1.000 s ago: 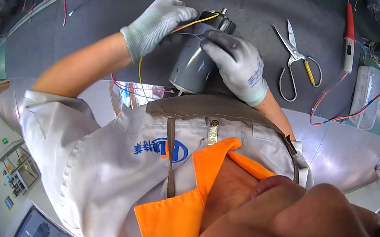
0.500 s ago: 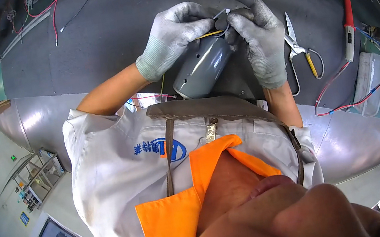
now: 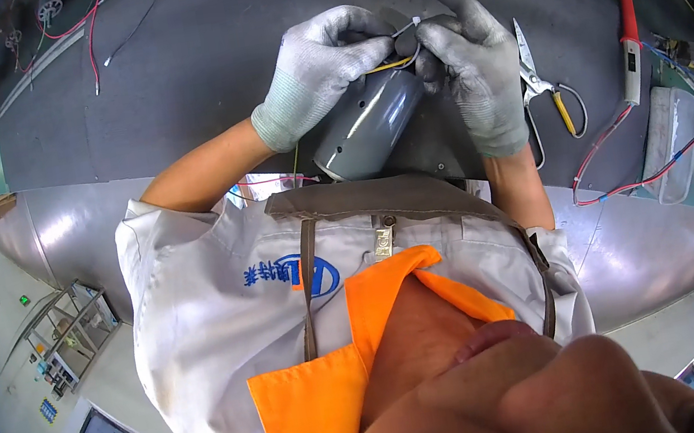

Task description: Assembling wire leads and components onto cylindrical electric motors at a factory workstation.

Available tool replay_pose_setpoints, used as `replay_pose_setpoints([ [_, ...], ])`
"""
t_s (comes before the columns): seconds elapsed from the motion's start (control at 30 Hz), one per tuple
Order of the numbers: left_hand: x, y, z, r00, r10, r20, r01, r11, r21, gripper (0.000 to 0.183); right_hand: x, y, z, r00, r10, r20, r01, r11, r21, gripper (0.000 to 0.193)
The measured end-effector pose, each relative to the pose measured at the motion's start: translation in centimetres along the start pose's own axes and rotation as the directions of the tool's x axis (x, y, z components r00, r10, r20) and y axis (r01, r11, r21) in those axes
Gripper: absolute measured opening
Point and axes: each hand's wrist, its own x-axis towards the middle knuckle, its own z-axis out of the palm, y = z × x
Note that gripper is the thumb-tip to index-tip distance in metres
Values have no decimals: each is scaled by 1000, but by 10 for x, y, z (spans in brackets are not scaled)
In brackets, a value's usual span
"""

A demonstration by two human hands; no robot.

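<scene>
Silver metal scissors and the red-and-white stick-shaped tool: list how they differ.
The silver metal scissors have two looped handles; the red-and-white stick-shaped tool is one straight piece. The scissors show yellow on one handle; the tool is red at its far end and white nearer the person. The tool trails a mostly red cord; the scissors show none. Shared: neither is held.

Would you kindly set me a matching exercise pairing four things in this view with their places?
1. Glossy dark-grey cylinder
2. Silver metal scissors
3. Red-and-white pen-shaped tool
4. Translucent whitish rectangular tray

A. Just right of the right hand
B. Crossed by a red cable
C. Just below the left hand's fingertips
D. Above the tray in view

Pairs: 1-C, 2-A, 3-D, 4-B
</scene>
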Motion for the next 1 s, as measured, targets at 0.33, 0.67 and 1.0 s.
replay_pose_setpoints([
  [0.33,8,2,23,990,141,13,-141,989,-37,17,9,-4,-26,985,93,144,-17,887,-461,34],
  [0.67,-7,-8,40,949,277,-153,-271,961,57,18,-1,8,-63,932,-358,63,288,622,-728,4],
  [1.0,-3,-11,41,790,597,136,-548,590,593,15,30,32,-79,847,-501,-179,307,734,-605,10],
])
